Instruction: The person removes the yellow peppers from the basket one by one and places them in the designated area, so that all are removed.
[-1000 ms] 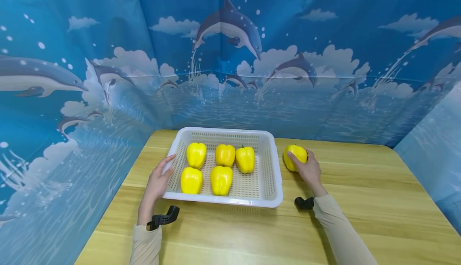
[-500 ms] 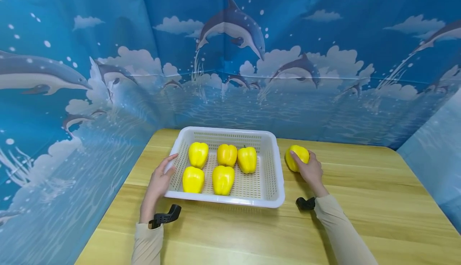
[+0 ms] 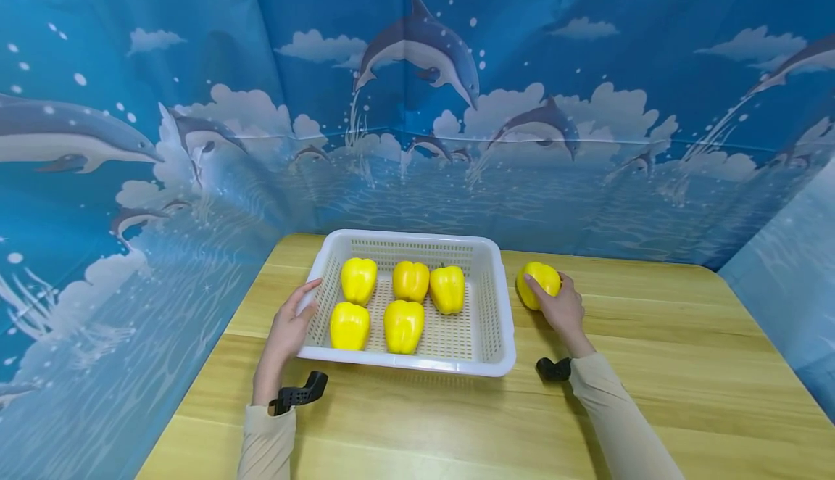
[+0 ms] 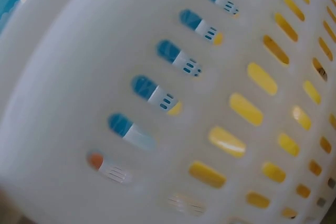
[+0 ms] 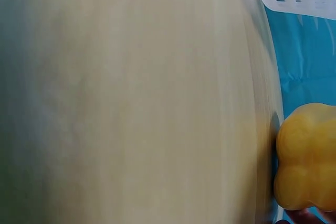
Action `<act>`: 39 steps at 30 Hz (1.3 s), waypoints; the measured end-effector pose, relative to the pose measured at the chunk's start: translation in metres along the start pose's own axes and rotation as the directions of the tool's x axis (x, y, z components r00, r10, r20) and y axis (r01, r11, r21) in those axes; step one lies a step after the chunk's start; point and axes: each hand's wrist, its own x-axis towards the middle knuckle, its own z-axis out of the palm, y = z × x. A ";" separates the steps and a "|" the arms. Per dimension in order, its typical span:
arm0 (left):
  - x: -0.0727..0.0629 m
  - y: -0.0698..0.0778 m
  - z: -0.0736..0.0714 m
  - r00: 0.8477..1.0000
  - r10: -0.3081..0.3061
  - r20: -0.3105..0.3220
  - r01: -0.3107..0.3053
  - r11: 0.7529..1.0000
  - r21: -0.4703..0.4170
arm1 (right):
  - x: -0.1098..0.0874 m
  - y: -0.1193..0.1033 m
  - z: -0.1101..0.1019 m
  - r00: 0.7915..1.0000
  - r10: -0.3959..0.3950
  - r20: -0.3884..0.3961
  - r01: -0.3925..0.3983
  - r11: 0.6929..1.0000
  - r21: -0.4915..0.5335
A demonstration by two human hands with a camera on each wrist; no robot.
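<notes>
My right hand grips a yellow bell pepper on the table, just right of the basket. The thumb lies on the near side of this pepper and the fingers go round its right side. In the right wrist view, the same pepper shows at the right edge with fingertips below it. My left hand rests with extended fingers against the left side of a white plastic basket. Several more yellow bell peppers lie inside. The basket's slotted wall fills the left wrist view.
The peppers in the basket sit toward its left and middle, with bare slotted floor on the right. A wooden table bears everything. Behind it hangs a blue dolphin-print curtain. Each wrist wears a black camera mount.
The head view has shifted slightly. Both hands, the basket and the peppers keep the same places relative to each other.
</notes>
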 end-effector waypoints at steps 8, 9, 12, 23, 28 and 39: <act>0.000 0.001 0.001 1.000 -0.008 0.002 0.008 1.000 0.011 | -0.007 -0.002 -0.001 0.990 -0.041 -0.132 0.052 0.996 0.077; 0.000 0.001 0.002 1.000 -0.007 0.002 0.007 1.000 0.010 | -0.008 -0.002 -0.001 0.986 -0.058 -0.158 0.072 0.994 0.087; 0.001 0.001 0.002 1.000 -0.010 0.004 0.010 1.000 0.001 | -0.012 -0.007 -0.003 0.968 -0.110 -0.223 0.141 0.982 0.127; 0.000 0.001 -0.001 1.000 -0.005 0.003 0.005 1.000 0.004 | -0.030 -0.033 -0.010 0.887 -0.238 -0.396 0.366 0.886 0.285; 0.001 -0.001 -0.002 1.000 -0.006 0.001 0.006 1.000 0.008 | -0.039 -0.053 -0.015 0.835 -0.336 -0.436 0.480 0.832 0.277; 0.000 0.000 0.000 1.000 0.005 0.017 -0.006 0.999 0.044 | -0.065 -0.108 -0.024 0.762 -0.500 -0.411 0.633 0.709 0.311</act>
